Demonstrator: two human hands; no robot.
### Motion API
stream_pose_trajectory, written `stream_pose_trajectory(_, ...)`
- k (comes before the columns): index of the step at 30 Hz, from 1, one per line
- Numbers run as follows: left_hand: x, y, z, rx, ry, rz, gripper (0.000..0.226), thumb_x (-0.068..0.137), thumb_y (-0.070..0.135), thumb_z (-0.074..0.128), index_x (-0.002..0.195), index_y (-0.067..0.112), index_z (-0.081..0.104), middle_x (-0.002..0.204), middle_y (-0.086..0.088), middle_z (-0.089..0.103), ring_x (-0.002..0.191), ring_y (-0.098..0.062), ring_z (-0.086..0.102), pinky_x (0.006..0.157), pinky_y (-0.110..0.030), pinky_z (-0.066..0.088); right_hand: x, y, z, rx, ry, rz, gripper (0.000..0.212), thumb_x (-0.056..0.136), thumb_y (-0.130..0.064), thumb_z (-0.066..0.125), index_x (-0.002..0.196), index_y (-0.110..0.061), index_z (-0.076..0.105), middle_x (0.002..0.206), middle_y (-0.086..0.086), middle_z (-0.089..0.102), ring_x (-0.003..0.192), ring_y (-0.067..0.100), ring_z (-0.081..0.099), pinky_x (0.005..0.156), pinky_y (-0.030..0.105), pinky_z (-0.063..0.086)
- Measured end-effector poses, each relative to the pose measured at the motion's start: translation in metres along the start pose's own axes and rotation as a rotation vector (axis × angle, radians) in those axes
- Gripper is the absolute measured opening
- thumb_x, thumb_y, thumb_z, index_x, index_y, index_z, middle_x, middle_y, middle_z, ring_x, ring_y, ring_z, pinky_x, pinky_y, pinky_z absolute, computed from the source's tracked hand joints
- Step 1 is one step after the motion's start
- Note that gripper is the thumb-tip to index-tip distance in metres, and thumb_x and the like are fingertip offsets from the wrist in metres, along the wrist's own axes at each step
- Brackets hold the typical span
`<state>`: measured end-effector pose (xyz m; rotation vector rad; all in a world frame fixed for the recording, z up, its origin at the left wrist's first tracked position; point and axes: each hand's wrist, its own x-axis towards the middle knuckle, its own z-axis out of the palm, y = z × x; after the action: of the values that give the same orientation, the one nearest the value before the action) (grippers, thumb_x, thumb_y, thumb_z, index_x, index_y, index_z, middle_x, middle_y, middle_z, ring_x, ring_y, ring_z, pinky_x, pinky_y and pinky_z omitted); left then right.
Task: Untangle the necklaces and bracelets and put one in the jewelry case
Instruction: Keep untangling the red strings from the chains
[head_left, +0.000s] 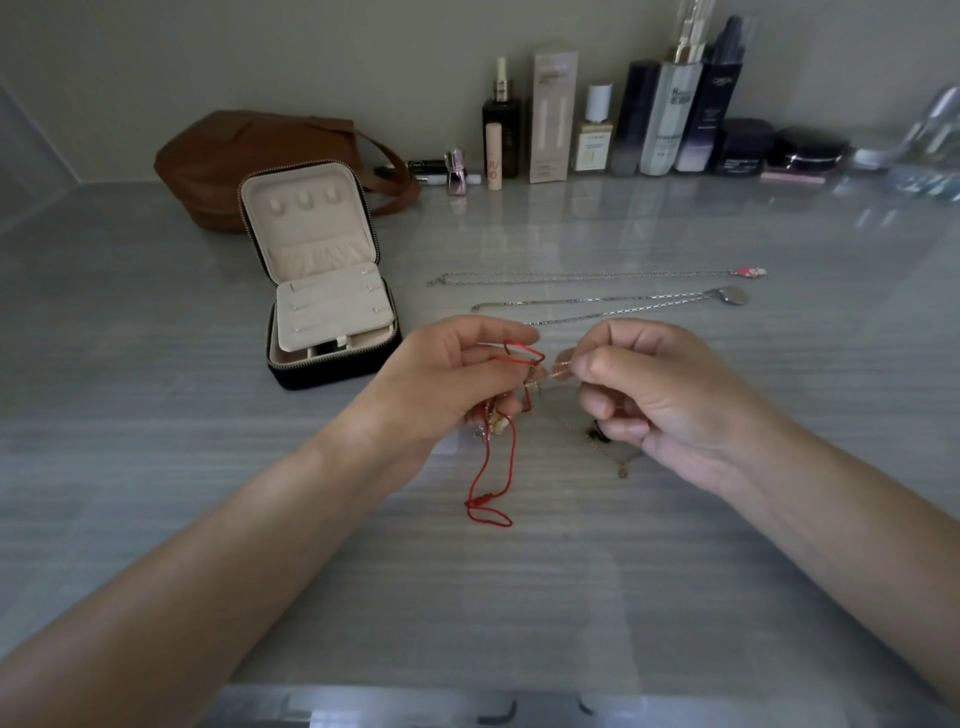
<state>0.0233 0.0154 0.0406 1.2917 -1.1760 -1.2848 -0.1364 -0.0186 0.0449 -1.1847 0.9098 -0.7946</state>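
Observation:
My left hand (447, 379) grips a red cord bracelet (491, 467) whose loose end hangs down onto the grey table (519, 597). My right hand (654, 395) pinches a thin gold chain (563, 370) that stretches across to the red cord between the two hands. More of that gold chain, with small charms (610, 449), trails below my right hand. Two silver necklaces lie straightened behind the hands: one with a pink charm (597, 275), one with a round pendant (623, 300). The jewelry case (332, 358) stands open at the left, beige inside.
A brown leather bag (249, 156) sits behind the case. Several cosmetic bottles, a box and jars (649, 130) line the wall at the back right. The table's front edge (467, 691) is near the bottom of the view.

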Motion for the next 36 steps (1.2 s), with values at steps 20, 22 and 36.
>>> stream_pose_trajectory(20, 0.0, -0.001, 0.002, -0.07, -0.018, -0.079, 0.02, 0.094, 0.006, 0.045, 0.079, 0.012, 0.057, 0.063, 0.002, 0.061, 0.051, -0.01, 0.052, 0.054, -0.023, 0.04, 0.004, 0.0, -0.007, 0.23, -0.149, 0.125, 0.023, 0.07, 0.003, 0.058, 0.065, -0.016, 0.047, 0.05, -0.004, 0.042, 0.032, 0.003, 0.029, 0.035, 0.014, 0.018)
stream_pose_trajectory(22, 0.001, -0.001, 0.0, -0.12, -0.019, -0.103, 0.02, 0.094, 0.005, 0.044, 0.079, 0.011, 0.056, 0.061, 0.001, 0.059, 0.05, -0.01, 0.049, 0.053, -0.023, 0.038, 0.003, -0.001, -0.009, 0.16, -0.168, 0.066, 0.023, 0.067, 0.006, 0.057, 0.065, -0.017, 0.053, 0.05, -0.005, 0.04, 0.034, 0.004, 0.029, 0.035, 0.015, 0.019)
stream_pose_trajectory(36, 0.002, -0.002, -0.003, -0.243, -0.167, -0.132, 0.01, 0.083, 0.009, 0.047, 0.087, 0.013, 0.055, 0.057, 0.002, 0.05, 0.046, -0.009, 0.04, 0.052, -0.025, 0.029, 0.004, 0.013, -0.006, -0.689, -0.041, -0.407, 0.009, 0.077, -0.022, 0.075, 0.08, -0.029, 0.075, 0.058, -0.001, 0.063, 0.048, 0.008, 0.045, 0.051, 0.024, 0.039)
